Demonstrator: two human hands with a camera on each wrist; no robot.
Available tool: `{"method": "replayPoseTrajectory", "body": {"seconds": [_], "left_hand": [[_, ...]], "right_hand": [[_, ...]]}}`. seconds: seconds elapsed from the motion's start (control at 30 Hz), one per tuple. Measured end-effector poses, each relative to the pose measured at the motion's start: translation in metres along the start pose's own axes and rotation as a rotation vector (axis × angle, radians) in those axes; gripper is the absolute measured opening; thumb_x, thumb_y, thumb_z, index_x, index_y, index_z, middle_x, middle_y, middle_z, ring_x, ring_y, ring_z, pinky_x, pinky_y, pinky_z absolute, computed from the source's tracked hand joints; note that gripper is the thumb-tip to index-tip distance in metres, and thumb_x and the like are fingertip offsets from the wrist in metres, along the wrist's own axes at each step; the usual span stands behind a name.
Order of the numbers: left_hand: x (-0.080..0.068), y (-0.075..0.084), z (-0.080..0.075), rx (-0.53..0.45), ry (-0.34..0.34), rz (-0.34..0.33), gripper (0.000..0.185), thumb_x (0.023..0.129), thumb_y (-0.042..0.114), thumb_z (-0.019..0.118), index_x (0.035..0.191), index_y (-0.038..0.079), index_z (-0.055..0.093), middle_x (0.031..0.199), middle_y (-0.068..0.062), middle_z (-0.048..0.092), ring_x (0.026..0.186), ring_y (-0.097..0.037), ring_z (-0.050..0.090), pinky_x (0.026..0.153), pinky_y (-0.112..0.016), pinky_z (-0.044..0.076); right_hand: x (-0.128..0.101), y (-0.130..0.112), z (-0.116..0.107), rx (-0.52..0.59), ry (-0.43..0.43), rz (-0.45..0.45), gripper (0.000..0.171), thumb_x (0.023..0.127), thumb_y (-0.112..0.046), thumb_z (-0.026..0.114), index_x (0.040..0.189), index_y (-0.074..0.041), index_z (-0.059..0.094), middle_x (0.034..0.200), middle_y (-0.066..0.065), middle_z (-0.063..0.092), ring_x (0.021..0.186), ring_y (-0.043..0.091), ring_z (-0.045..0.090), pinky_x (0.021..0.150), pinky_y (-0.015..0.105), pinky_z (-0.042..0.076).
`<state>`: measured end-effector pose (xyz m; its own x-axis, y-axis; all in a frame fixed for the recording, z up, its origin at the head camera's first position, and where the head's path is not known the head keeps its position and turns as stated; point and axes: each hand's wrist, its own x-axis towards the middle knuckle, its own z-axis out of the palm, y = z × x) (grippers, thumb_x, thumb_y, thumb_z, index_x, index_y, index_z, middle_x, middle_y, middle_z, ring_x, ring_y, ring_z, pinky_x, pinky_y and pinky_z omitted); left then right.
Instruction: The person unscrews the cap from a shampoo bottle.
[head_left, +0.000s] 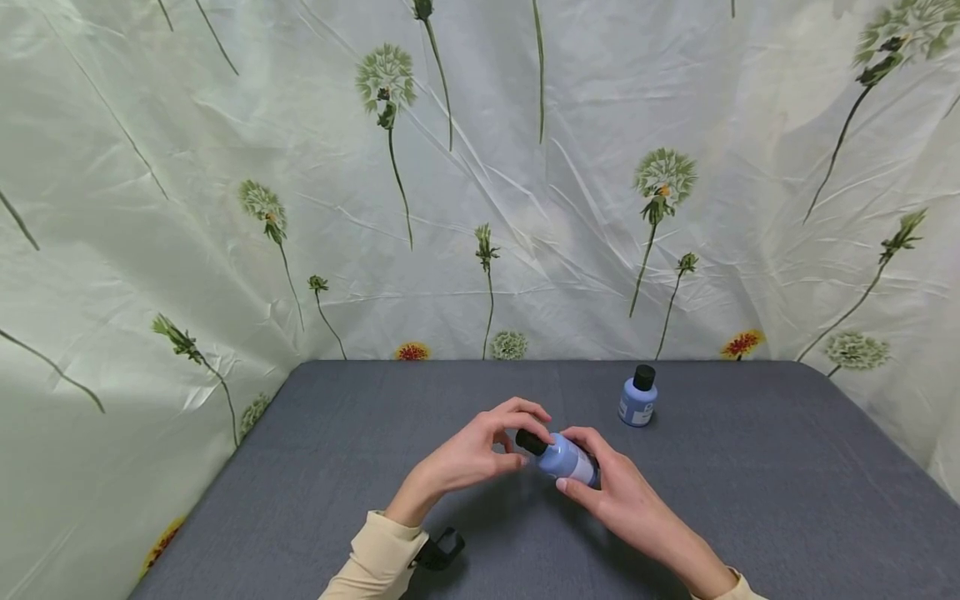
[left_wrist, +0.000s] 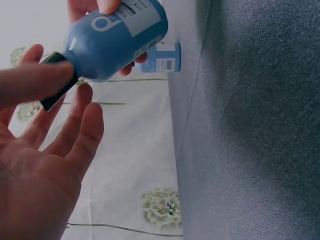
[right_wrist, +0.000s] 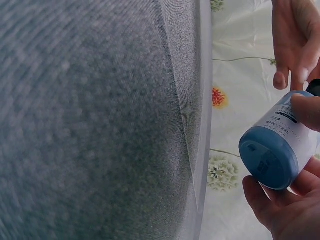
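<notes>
A small blue bottle [head_left: 561, 457] with a white label lies tilted in my right hand [head_left: 579, 461], a little above the grey table [head_left: 750, 500]. The right fingers curl under its body and the thumb lies on top. My left hand [head_left: 521, 432] pinches the bottle's black cap [head_left: 530, 442] between thumb and index finger. In the left wrist view the thumb [left_wrist: 35, 82] presses on the cap [left_wrist: 52, 97] while the other fingers [left_wrist: 80, 125] spread below it. The right wrist view shows the bottle's round base [right_wrist: 267, 157] cradled in my right hand [right_wrist: 295, 150].
A second blue bottle [head_left: 638, 397] with a black cap stands upright on the table, behind and right of my hands. A flower-printed cloth [head_left: 480, 208] hangs behind and along both sides of the table. A black strap [head_left: 438, 550] sits at my left wrist.
</notes>
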<state>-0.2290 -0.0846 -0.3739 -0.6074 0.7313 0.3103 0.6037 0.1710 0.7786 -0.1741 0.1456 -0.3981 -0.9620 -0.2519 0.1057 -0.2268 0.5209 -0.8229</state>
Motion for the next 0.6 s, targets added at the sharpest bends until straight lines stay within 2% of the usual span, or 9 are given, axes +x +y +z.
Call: {"method": "replayPoseTrajectory", "body": {"seconds": [0.13,0.3,0.6], "left_hand": [[0.0000,-0.0001,0.0016,-0.018,0.012,0.009,0.040,0.087,-0.015,0.058,0.109,0.016,0.070,0.121,0.001,0.057,0.107,-0.013,0.053,0.072,-0.028,0.048],[-0.0002,-0.0002,0.0019,-0.039,0.035,-0.002,0.039,0.087,-0.013,0.061,0.112,0.016,0.069,0.111,0.007,0.060,0.095,-0.014,0.055,0.072,-0.028,0.049],[-0.0011,0.0010,0.0007,0.047,0.073,-0.128,0.030,0.087,0.012,0.076,0.114,0.024,0.069,0.102,0.011,0.065,0.078,-0.012,0.054,0.068,-0.027,0.048]], "right_hand": [[0.0001,0.0007,-0.0005,-0.001,-0.001,-0.002,0.051,0.088,-0.017,0.075,0.132,-0.018,0.049,0.126,0.004,0.058,0.107,0.020,0.056,0.091,0.047,0.045],[0.0001,0.0007,-0.0004,0.002,-0.008,-0.011,0.051,0.088,-0.019,0.076,0.131,-0.018,0.049,0.125,0.004,0.059,0.107,0.020,0.056,0.090,0.047,0.045],[-0.0002,-0.0005,0.0006,0.002,0.004,-0.009,0.050,0.087,-0.013,0.076,0.130,-0.018,0.050,0.123,0.003,0.059,0.106,0.020,0.056,0.089,0.046,0.046]]}}
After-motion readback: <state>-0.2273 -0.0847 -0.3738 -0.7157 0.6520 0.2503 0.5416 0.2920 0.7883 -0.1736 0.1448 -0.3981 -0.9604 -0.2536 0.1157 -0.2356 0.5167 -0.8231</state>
